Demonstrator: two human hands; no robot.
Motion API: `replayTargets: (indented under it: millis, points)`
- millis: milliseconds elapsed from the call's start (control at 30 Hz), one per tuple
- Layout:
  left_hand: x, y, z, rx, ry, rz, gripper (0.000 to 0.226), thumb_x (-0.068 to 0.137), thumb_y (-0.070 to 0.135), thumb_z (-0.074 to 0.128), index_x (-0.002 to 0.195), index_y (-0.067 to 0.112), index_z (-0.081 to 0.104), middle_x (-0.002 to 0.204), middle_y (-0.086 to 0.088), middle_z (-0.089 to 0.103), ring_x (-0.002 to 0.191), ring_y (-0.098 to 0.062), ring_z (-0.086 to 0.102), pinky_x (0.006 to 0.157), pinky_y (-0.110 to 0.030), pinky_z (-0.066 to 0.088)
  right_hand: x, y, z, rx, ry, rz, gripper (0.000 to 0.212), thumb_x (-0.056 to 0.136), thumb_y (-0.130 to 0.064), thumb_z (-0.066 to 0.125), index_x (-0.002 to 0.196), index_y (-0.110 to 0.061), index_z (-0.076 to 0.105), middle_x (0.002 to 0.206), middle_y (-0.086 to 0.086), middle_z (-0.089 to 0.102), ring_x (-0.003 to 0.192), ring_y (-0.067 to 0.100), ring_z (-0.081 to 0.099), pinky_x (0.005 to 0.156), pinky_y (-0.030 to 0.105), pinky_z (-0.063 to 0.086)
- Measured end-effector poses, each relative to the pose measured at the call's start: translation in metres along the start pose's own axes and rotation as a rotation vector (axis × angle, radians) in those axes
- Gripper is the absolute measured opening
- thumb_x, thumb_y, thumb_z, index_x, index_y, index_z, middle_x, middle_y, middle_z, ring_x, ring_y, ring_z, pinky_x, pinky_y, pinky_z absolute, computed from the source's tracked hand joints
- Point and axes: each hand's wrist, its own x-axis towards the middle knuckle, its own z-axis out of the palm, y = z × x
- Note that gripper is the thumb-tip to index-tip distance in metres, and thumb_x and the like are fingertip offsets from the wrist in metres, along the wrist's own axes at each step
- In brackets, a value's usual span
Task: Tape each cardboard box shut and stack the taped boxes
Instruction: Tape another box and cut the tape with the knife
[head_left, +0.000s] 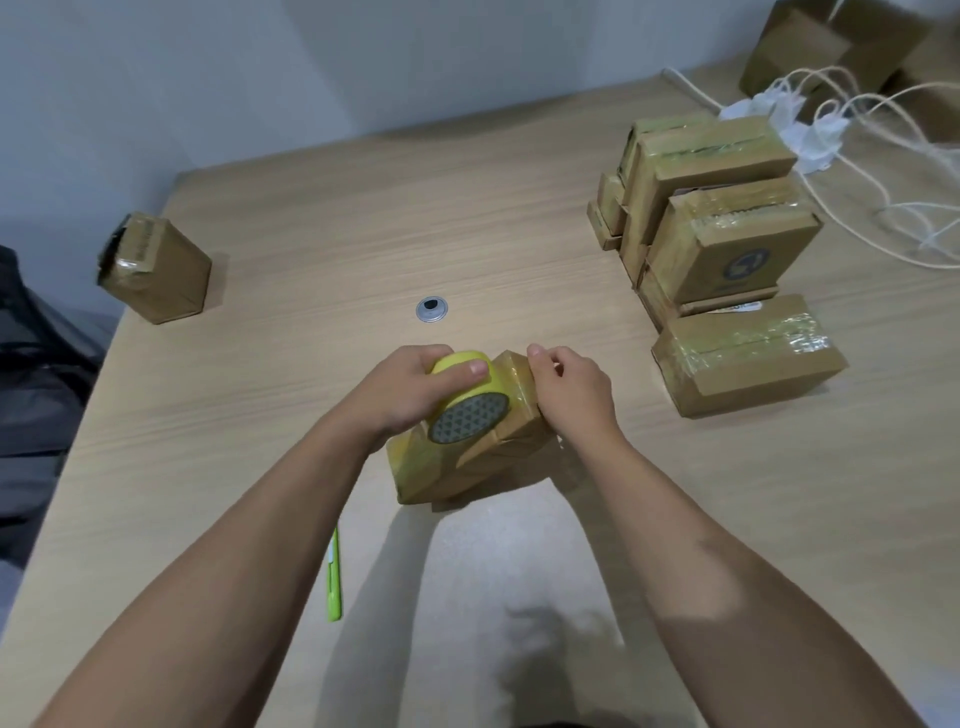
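Note:
A small cardboard box (467, 462) lies in the middle of the wooden table (363, 218), partly wrapped in clear tape. My left hand (410, 389) grips a yellow roll of tape (470, 402) that sits against the box's top. My right hand (569, 392) holds the box's right end, fingers curled over its far edge. A stack of taped boxes (711, 218) stands at the right, with one flat taped box (748, 353) in front of it. Another taped box (156, 270) stands alone at the far left.
A green utility knife (334, 577) lies near the table's front left. A round metal grommet (432, 309) is set in the table centre. White cables and a power strip (810, 130) trail at the back right, with more cardboard boxes (857, 47) behind them.

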Motion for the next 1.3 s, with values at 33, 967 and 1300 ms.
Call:
replayTargets:
  millis: [33, 967, 1300]
  points:
    - [0.003, 0.002, 0.006, 0.035, 0.014, 0.005, 0.036, 0.074, 0.064, 0.067, 0.065, 0.029, 0.066, 0.067, 0.003, 0.065, 0.065, -0.015, 0.062, 0.064, -0.032, 0.046, -0.003, 0.001, -0.001, 0.027, -0.020, 0.026, 0.045, 0.100, -0.056, 0.039, 0.107, -0.022, 0.068, 0.116, 0.010, 0.063, 0.111, 0.028, 0.055, 0.088, 0.036, 0.041]
    - [0.029, -0.038, 0.068, 0.009, -0.144, -0.138, 0.042, 0.083, 0.058, 0.070, 0.091, 0.018, 0.076, 0.085, -0.002, 0.076, 0.084, -0.020, 0.071, 0.088, -0.040, 0.053, -0.015, 0.094, 0.026, 0.238, -0.144, 0.199, 0.056, 0.095, -0.009, 0.044, 0.133, -0.048, 0.058, 0.128, -0.008, 0.063, 0.117, 0.014, 0.060, 0.098, 0.042, 0.055]
    - [0.030, -0.032, 0.035, 0.364, -0.149, -0.162, 0.045, 0.085, 0.056, 0.070, 0.079, 0.012, 0.074, 0.072, -0.007, 0.071, 0.070, -0.022, 0.067, 0.071, -0.035, 0.052, -0.022, 0.087, 0.026, 0.057, -0.070, 0.040, 0.042, 0.108, -0.032, 0.040, 0.146, -0.021, 0.052, 0.142, 0.003, 0.057, 0.130, 0.020, 0.050, 0.107, 0.027, 0.037]
